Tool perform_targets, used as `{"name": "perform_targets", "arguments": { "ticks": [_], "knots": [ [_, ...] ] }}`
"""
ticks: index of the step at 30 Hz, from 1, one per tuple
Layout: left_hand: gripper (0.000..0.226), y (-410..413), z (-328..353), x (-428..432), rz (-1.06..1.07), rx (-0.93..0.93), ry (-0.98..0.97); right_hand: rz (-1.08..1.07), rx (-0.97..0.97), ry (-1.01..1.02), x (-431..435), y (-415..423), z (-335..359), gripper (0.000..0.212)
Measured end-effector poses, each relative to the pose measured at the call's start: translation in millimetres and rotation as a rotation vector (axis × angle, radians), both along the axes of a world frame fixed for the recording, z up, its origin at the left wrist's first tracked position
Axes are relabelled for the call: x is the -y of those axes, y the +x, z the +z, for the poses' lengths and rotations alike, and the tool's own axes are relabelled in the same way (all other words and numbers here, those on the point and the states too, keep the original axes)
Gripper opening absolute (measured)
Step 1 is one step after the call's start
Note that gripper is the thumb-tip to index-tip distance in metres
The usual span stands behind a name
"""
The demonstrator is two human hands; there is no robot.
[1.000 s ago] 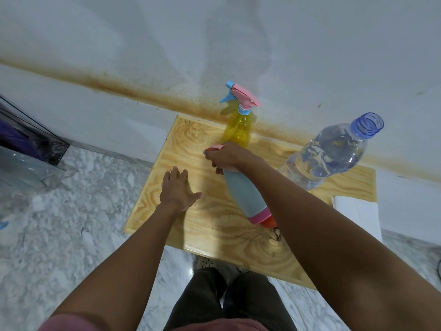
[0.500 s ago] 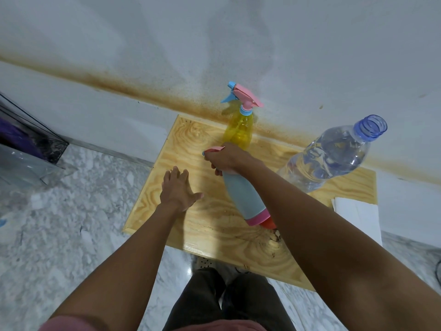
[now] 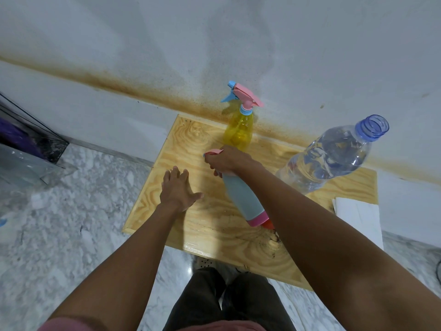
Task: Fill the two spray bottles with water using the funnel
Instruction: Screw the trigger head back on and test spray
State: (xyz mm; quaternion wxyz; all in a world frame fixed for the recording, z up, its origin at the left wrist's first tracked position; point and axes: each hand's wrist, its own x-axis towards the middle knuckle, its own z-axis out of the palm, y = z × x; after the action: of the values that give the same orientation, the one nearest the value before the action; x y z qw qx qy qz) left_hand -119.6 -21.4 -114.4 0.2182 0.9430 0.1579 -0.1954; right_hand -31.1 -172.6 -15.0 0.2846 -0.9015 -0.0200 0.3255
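We count two spray bottles. First, yellow spray bottle [image 3: 238, 132], stands at far edge of wooden board [image 3: 191, 225], by wall, pink-and-blue trigger head on. Second, grey spray bottle [image 3: 241, 199], stands mid-board; right hand [image 3: 226, 161] curls fingers round its pink head. Just beside, left hand [image 3: 177, 192] lies flat on board, fingers straight, thumb spread, holding nothing. One water bottle [image 3: 334, 156], uncapped, at right. One orange piece [image 3: 268, 225] peeks behind grey base; we cannot tell what.
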Motion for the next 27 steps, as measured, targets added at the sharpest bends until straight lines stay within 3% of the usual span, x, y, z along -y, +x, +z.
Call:
{"name": "perform_targets", "arguments": {
  "ticks": [27],
  "knots": [
    [0.099, -1.6, 1.8, 0.5, 0.013, -0.008, -0.038, -0.054, -0.005, 0.012, -1.7, 0.5, -14.1, 0.041]
  ]
}}
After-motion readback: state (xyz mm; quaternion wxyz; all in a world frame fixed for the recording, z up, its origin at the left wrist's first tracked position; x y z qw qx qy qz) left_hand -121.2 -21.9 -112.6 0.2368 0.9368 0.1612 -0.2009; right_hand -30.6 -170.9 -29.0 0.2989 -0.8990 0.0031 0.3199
